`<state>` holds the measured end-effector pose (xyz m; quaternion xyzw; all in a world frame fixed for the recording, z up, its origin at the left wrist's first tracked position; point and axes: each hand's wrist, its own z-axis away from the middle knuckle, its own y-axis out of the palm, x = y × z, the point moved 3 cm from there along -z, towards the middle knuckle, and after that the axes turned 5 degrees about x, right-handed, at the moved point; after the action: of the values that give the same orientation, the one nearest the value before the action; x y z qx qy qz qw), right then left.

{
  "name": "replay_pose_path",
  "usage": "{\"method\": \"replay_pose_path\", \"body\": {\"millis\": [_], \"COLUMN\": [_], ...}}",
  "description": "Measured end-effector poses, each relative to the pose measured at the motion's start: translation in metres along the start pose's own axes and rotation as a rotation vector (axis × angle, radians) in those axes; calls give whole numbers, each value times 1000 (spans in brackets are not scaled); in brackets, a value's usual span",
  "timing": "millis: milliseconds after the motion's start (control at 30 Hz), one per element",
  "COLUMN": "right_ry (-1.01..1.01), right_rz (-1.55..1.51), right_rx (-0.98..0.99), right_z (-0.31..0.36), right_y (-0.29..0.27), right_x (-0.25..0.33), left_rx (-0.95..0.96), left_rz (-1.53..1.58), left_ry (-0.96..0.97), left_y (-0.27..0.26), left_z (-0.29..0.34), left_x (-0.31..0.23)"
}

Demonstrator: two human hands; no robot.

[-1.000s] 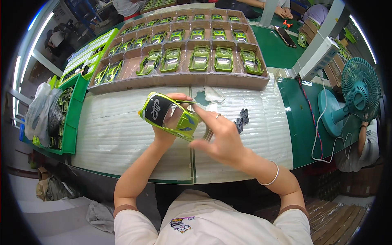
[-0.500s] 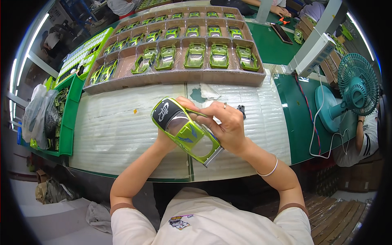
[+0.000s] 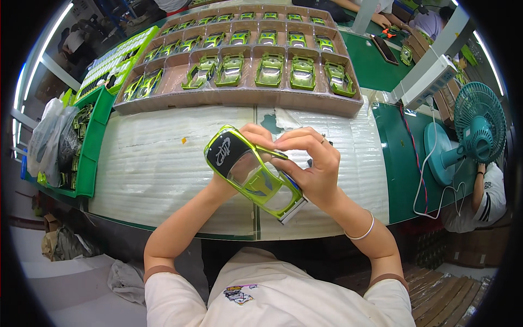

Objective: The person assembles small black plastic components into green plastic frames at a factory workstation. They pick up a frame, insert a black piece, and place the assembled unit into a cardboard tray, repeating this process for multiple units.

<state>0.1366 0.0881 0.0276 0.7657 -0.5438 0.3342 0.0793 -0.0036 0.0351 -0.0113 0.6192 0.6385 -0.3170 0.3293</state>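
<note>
A lime-green toy car body [image 3: 253, 180] with a black hood and blue markings is held tilted above the table. My left hand [image 3: 222, 188] is closed round it from beneath, its fingertips showing over the far side. My right hand [image 3: 313, 163] is closed at the car's right side. Its thumb and forefinger pinch a thin green piece, which looks like a car door [image 3: 275, 154], against the body. Whether that piece is joined to the body I cannot tell. Behind the right fingers a small dark part [image 3: 310, 163] is mostly hidden.
A divided cardboard tray [image 3: 239, 101] of green car bodies stands at the back. A green crate [image 3: 98, 147] with plastic bags [image 3: 46, 141] is at left, beside lime-green racks [image 3: 117, 62]. To the right are a teal fan [image 3: 476, 136], cables and a power strip [image 3: 436, 82]. Other people sit beyond.
The view has shifted slightly. My right fingers have moved a little along the car's side, and the thin green piece shows more plainly. The car stays in my left hand.
</note>
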Motion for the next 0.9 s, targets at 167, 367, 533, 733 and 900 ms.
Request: {"method": "replay_pose_path", "body": {"millis": [167, 367, 533, 733, 900], "right_ry": [41, 226, 542, 400, 634], "right_rz": [-37, -81, -547, -215, -605], "right_rx": [27, 106, 150, 428, 193], "right_z": [6, 9, 7, 7, -9], "right_y": [0, 0, 4, 8, -19], "right_x": [-4, -10, -27, -14, -25], "left_rx": [14, 36, -126, 31, -267], "left_rz": [-50, -119, -4, -676, -135], "left_ry": [31, -58, -163, -442, -313], "left_y": [-1, -4, -10, -17, -11], "left_z": [-1, -3, -6, -19, -34], "left_x": [-3, -12, -12, -27, -26]}}
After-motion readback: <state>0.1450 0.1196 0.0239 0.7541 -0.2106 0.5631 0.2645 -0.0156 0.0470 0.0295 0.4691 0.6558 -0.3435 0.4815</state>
